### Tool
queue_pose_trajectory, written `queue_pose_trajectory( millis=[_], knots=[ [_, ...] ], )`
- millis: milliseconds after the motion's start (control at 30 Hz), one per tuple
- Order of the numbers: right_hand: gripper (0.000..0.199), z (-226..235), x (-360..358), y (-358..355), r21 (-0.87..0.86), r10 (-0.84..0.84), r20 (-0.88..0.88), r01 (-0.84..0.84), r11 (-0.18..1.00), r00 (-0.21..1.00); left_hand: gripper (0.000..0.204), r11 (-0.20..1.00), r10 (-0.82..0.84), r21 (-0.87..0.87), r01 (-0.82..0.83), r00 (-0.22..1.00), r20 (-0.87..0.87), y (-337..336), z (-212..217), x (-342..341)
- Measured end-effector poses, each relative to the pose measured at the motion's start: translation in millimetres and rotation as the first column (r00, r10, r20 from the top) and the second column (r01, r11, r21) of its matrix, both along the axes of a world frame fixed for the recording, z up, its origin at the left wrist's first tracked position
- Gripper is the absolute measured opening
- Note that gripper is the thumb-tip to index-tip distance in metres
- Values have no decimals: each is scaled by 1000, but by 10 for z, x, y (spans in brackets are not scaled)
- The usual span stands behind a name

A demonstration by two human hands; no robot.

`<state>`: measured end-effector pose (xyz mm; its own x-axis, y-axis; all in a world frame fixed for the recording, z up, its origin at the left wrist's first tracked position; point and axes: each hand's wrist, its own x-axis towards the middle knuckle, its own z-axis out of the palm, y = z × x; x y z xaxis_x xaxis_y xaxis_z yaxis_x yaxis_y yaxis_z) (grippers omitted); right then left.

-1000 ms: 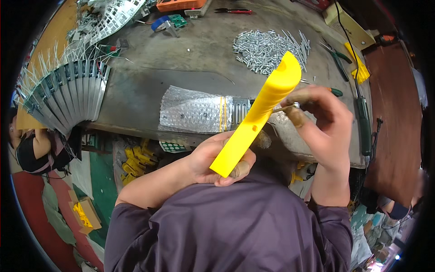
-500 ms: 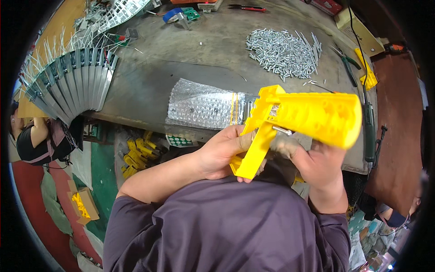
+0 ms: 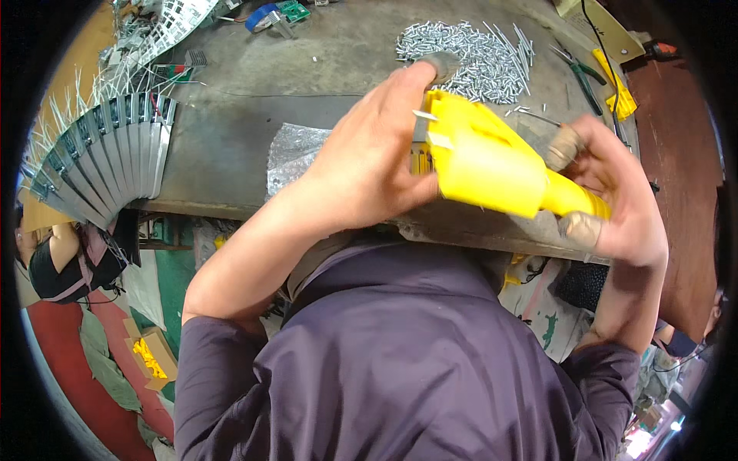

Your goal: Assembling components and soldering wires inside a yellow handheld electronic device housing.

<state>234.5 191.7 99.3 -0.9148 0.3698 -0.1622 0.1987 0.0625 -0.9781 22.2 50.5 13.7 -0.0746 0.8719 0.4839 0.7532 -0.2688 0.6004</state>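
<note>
A yellow plastic housing [image 3: 492, 165], slightly blurred, is held above the table's near edge. My left hand [image 3: 373, 154] is closed round its left end, thumb against the lower edge and forefinger reaching over the top. A short metal pin [image 3: 424, 115] sticks out beside that hand. My right hand [image 3: 626, 200] grips the narrower right end, with worn covers on the fingertips. Behind the left hand lies a bubble-wrapped pack [image 3: 296, 154], partly hidden. Beyond the housing is a heap of small metal screws or pins [image 3: 488, 65], with a thin metal shaft [image 3: 538, 117] near the right fingertips.
Fanned metal strips with white wires [image 3: 108, 157] stand at the left. Pliers [image 3: 580, 81] and another yellow part [image 3: 621, 100] lie at the right by a black cable. A cardboard box of yellow parts [image 3: 152, 357] sits on the floor. Another person's arm [image 3: 65, 250] shows far left.
The housing has been turned over and lifted farther over the table. My left hand has moved up to its left end, and my right hand has shifted to the narrow right end.
</note>
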Motion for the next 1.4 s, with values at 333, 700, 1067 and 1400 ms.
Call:
queue_pose_trajectory(
  millis=[333,700,1067,1400],
  knots=[
    [58,-374,391,66,825,107,302,-316,468,947,88,941,-49,-337,42,999,-11,-98,-91,56],
    [56,-304,152,135,860,153,233,-277,428,960,80,988,-69,-136,68,998,-3,-101,-128,59],
    [41,-395,21,461,548,156,102,-186,815,982,92,932,67,-353,-79,997,-44,-31,-83,259],
    [46,-491,800,350,819,-113,129,-42,572,985,92,939,42,-334,-75,994,-104,-97,-35,193]
  ],
)
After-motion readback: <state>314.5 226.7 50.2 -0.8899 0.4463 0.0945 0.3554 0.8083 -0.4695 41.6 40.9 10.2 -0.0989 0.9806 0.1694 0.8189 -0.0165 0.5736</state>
